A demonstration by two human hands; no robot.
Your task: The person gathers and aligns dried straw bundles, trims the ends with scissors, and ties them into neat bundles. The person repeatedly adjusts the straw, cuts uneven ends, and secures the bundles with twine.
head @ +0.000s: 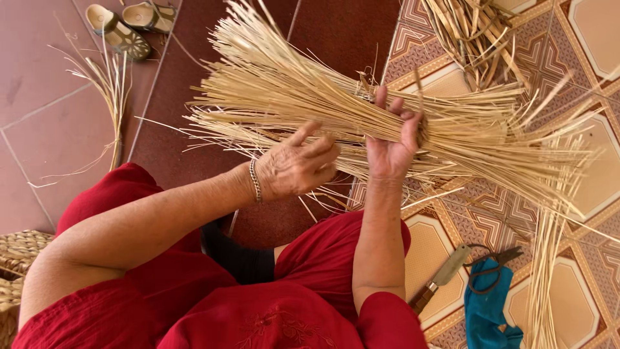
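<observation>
A thick bundle of pale straw strips lies across my lap area, fanning out to the left and right. My right hand grips the bundle around its middle from below, fingers curled over the top. My left hand, with a metal bracelet at the wrist, rests on the strips just left of it, index finger raised and the fingers picking at single strands.
A knife and dark scissors lie on the patterned tile floor at lower right, beside a blue cloth. More straw lies at top right and a loose tuft at left. Sandals sit top left; a woven basket stands at lower left.
</observation>
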